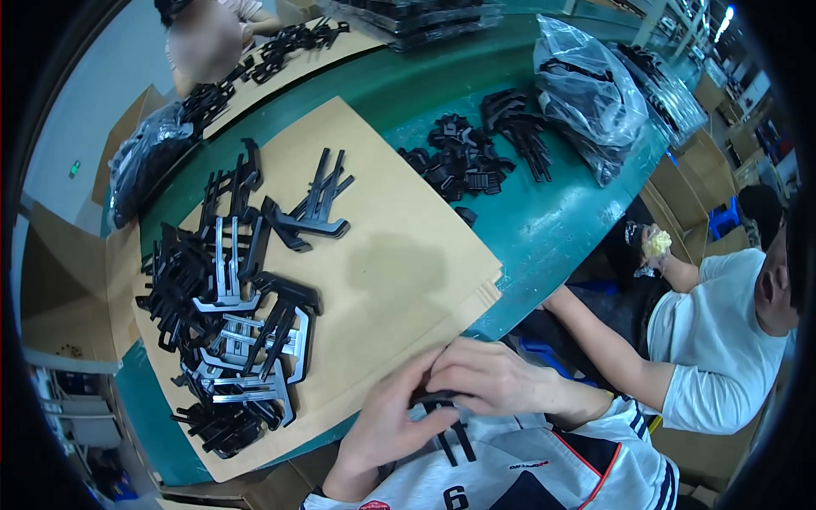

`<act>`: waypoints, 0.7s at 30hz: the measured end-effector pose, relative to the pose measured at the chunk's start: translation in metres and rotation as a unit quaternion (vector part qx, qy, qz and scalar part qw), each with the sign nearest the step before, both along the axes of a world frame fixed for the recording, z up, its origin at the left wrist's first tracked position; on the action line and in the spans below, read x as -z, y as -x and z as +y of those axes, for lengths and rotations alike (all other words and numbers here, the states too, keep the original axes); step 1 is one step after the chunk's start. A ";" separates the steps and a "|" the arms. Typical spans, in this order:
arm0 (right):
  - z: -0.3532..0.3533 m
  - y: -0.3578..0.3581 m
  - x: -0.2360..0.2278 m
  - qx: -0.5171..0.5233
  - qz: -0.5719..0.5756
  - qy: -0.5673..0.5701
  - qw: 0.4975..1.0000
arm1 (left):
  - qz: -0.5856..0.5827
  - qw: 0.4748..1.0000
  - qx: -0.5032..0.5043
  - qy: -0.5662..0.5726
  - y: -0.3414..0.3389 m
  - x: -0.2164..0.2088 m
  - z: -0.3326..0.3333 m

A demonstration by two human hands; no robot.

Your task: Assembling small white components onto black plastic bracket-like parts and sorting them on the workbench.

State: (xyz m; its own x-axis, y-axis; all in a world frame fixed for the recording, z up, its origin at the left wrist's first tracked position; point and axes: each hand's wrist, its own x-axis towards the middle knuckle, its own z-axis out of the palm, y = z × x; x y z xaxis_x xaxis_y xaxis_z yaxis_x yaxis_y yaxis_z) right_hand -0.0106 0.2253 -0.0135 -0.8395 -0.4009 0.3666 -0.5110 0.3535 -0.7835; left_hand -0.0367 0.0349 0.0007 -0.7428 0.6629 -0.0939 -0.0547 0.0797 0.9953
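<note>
Close to my body, at the front edge of the table, both hands are closed around one black two-pronged plastic part [457, 444]. My left hand [389, 421] grips it from the left, its thumb across the part. From the right, my right hand [489, 378] has its fingers curled over the top. Two parallel prongs stick out below the hands; the rest is mostly hidden by fingers. Beyond, a brown cardboard sheet [399, 293] bears a heap of similar black parts [183, 276] on its left side. One such part [319, 217] lies apart, prongs pointing away.
Small black pieces [463, 157] and longer black parts [523, 132] lie on the green table [544, 225], beside a clear plastic bag [591, 102]. A seated person [714, 340] at right holds something yellowish in wrapping. Another person sits at the far left. Cardboard boxes [68, 289] stand left.
</note>
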 end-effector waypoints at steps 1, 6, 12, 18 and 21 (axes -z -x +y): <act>0.000 -0.002 -0.005 -0.025 -0.011 -0.023 0.999 | 0.015 0.991 0.070 0.114 0.002 -0.007 0.004; 0.031 0.027 -0.040 -0.081 -0.130 0.062 0.986 | -0.023 0.996 -0.027 0.087 -0.008 0.001 -0.013; 0.094 0.145 -0.012 0.201 0.117 -0.211 0.949 | 0.006 0.981 -0.190 -0.027 0.010 0.040 -0.015; 0.090 0.207 -0.012 0.140 0.039 -0.376 0.915 | 0.024 0.971 -0.232 -0.055 0.002 0.046 -0.011; 0.077 0.219 -0.026 0.067 -0.103 -0.436 0.892 | 0.029 0.972 -0.227 -0.055 0.001 0.047 -0.014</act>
